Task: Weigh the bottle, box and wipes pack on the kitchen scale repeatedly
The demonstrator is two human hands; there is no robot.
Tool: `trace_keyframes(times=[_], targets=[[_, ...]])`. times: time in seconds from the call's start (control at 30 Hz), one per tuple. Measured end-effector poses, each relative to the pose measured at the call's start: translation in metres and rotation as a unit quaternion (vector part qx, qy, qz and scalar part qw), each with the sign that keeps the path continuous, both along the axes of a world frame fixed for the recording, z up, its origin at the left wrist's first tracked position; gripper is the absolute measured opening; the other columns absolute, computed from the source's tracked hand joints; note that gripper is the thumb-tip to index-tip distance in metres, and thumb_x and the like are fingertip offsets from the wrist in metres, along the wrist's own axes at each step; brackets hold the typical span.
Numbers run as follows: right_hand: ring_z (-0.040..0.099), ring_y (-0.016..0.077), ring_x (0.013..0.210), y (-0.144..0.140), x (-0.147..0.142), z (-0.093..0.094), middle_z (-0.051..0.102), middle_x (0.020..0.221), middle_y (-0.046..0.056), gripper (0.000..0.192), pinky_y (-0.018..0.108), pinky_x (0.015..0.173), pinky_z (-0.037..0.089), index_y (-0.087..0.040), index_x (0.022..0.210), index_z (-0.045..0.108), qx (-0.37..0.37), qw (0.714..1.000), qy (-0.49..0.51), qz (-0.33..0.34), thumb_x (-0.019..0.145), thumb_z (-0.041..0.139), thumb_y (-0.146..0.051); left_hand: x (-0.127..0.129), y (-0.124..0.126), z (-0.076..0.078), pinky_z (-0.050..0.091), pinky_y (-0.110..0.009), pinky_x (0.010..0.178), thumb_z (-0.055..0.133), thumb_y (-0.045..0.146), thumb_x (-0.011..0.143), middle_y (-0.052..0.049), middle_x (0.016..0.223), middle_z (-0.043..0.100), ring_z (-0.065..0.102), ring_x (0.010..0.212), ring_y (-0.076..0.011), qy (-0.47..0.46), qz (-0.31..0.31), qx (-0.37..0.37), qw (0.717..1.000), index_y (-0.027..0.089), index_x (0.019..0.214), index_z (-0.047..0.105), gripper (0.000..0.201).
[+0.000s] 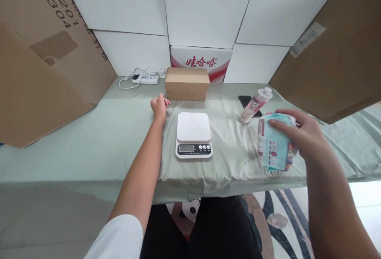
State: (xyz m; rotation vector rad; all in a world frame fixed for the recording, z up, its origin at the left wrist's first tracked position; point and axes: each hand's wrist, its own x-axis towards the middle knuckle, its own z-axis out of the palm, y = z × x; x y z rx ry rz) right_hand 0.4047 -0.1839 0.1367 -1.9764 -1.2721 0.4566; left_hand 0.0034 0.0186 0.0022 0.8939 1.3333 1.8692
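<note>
My right hand [303, 132] grips a small stack of teal printed packets [274, 144], thumb on top, above the right part of the table near its front edge. Pink and multicoloured edges show at the stack's sides. My left hand [160, 106] rests on the table with curled fingers, just in front of a brown cardboard box [187, 85]; nothing is visible in it. Between my arms lies a white kitchen scale [194, 134], its plate bare and its small display showing no readable digits.
A white bottle with a pink label [255, 105] appears tilted beside a dark flat phone-like object [245, 100]. At the back left lies a power strip [145, 79] with a white cable. White boxes [205, 9] wall the back; large cardboard panels flank the left [44, 84] and right [336, 60].
</note>
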Motion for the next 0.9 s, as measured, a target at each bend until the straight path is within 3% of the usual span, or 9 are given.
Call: trace_keyframes(times=[0.13,0.3,0.43,0.53,0.67,0.77,0.9], targets=[[0.065,0.0357,0.110,0.020,0.018,-0.014,0.069,0.109,0.018,0.055,0.045,0.086,0.048,-0.022,0.121,0.075,-0.074,0.960,-0.271,0.004,0.080,0.071,-0.058,0.001,0.000,0.002,0.039,-0.024,0.056,0.048,0.010,0.096,0.000,0.035,0.041,0.052,0.044,-0.0107,-0.003,0.001,0.003,1.000,0.022,0.033,0.043,0.064],[0.067,0.0358,0.112,0.053,-0.002,-0.029,0.065,0.126,0.020,0.062,0.044,0.088,0.047,-0.023,0.135,0.069,-0.209,0.917,-0.335,0.059,0.083,0.067,-0.057,-0.001,-0.002,0.002,0.034,-0.025,0.051,0.047,0.009,0.095,-0.001,0.037,0.046,0.049,0.043,-0.0108,0.001,-0.001,-0.004,1.000,0.022,0.035,0.044,0.062],[0.068,0.0400,0.113,0.068,-0.015,-0.037,0.068,0.124,0.019,0.055,0.048,0.091,0.050,-0.021,0.121,0.073,-0.277,0.891,-0.353,0.075,0.077,0.071,-0.055,-0.002,-0.001,0.002,0.033,-0.025,0.051,0.046,0.009,0.094,-0.001,0.037,0.046,0.049,0.042,-0.0107,0.000,0.002,-0.009,1.000,0.022,0.036,0.044,0.060],[0.067,0.0417,0.116,0.071,-0.012,-0.041,0.069,0.123,0.021,0.065,0.050,0.092,0.051,-0.017,0.120,0.070,-0.275,0.902,-0.327,0.059,0.075,0.072,-0.063,-0.002,0.000,0.001,0.035,-0.025,0.052,0.046,0.010,0.094,0.000,0.037,0.045,0.049,0.043,-0.0109,-0.001,0.003,-0.009,1.000,0.023,0.036,0.043,0.059],[0.071,0.0366,0.105,0.084,-0.004,-0.041,0.073,0.116,0.018,0.083,0.045,0.082,0.055,-0.017,0.134,0.062,-0.154,0.967,-0.199,0.027,0.072,0.076,-0.070,-0.001,0.001,0.001,0.040,-0.024,0.057,0.048,0.013,0.095,0.001,0.036,0.041,0.054,0.046,-0.0117,0.000,0.003,-0.004,1.000,0.023,0.037,0.041,0.059],[0.072,0.0297,0.093,0.102,-0.001,-0.040,0.075,0.108,0.013,0.065,0.041,0.074,0.056,-0.018,0.123,0.068,-0.059,0.996,-0.066,0.011,0.071,0.082,-0.055,-0.002,0.000,0.001,0.043,-0.025,0.059,0.050,0.016,0.096,0.002,0.037,0.040,0.055,0.047,-0.0124,-0.003,0.005,0.001,1.000,0.024,0.039,0.041,0.059],[0.069,0.0259,0.079,0.119,-0.005,-0.034,0.075,0.096,0.012,0.044,0.038,0.061,0.055,-0.015,0.099,0.072,-0.037,0.999,0.023,0.000,0.063,0.086,-0.035,-0.003,0.001,0.001,0.038,-0.027,0.055,0.050,0.017,0.095,0.000,0.040,0.049,0.050,0.045,-0.0124,-0.011,0.010,-0.009,1.000,0.024,0.040,0.042,0.056]])
